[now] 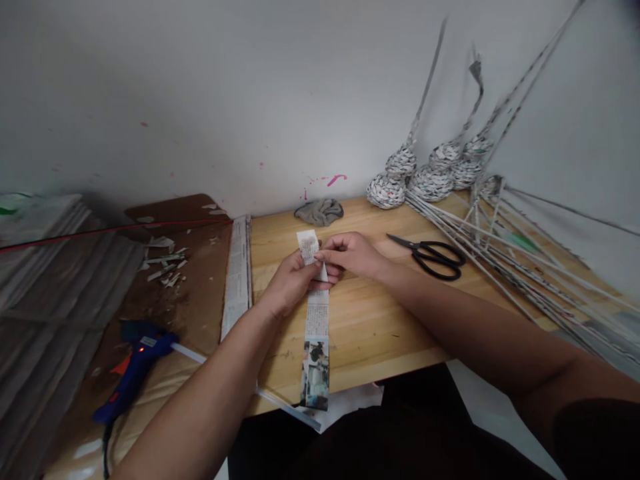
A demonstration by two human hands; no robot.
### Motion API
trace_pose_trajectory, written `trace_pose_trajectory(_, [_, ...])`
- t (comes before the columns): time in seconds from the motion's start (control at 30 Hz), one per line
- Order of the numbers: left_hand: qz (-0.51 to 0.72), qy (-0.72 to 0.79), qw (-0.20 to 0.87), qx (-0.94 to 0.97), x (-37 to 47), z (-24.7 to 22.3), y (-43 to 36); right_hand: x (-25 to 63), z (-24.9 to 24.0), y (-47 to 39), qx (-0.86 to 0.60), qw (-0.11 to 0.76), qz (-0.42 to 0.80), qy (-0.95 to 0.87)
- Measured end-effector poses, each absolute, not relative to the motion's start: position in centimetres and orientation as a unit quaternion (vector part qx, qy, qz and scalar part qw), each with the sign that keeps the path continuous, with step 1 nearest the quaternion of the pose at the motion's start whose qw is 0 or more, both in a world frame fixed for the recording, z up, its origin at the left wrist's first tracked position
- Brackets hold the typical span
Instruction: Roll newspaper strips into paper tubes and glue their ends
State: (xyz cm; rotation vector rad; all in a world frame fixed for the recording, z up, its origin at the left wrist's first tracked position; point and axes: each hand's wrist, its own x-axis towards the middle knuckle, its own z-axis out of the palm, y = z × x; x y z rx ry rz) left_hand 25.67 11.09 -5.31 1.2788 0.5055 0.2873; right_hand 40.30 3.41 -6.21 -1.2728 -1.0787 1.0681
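A long strip of newspaper runs from between my hands down past the table's front edge, its lower end showing a colour picture. My left hand pinches the upper part of the strip from the left, thumb on top. From the right, my right hand grips the same part, its thumb and forefinger pressed together at the strip's edge. The top end of the paper sticks up beyond my fingers. Black-handled scissors lie to the right of my right hand, apart from it.
Gourd-shaped woven paper pieces stand by the wall, beside many thin rolled paper sticks. A grey cloth lies at the back. On the left are a blue glue gun, paper scraps, folded newspaper and a newspaper stack.
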Motion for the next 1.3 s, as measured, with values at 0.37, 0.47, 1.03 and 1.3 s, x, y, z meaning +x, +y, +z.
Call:
trace_pose_trajectory(0.37, [0.121, 0.251, 0.743, 0.608, 25.5, -5.4, 11.0, 42.1, -5.5, 3.4, -0.565, 0.545, 0.422, -0.454])
trace_pose_trajectory(0.47, [0.114, 0.241, 0.733, 0.627, 25.5, -5.7, 11.1, 42.1, -5.7, 3.5, -0.553, 0.538, 0.428, -0.471])
trace_pose_trajectory(1.03, [0.133, 0.244, 0.669, 0.689, 25.6, -5.6, 11.0, 40.5, -5.8, 3.6, -0.563, 0.584, 0.440, -0.385])
trace_pose_trajectory(1.3, [0.125, 0.247, 0.680, 0.679, 25.5, -5.5, 11.0, 40.9, -5.4, 3.5, -0.568, 0.583, 0.458, -0.357])
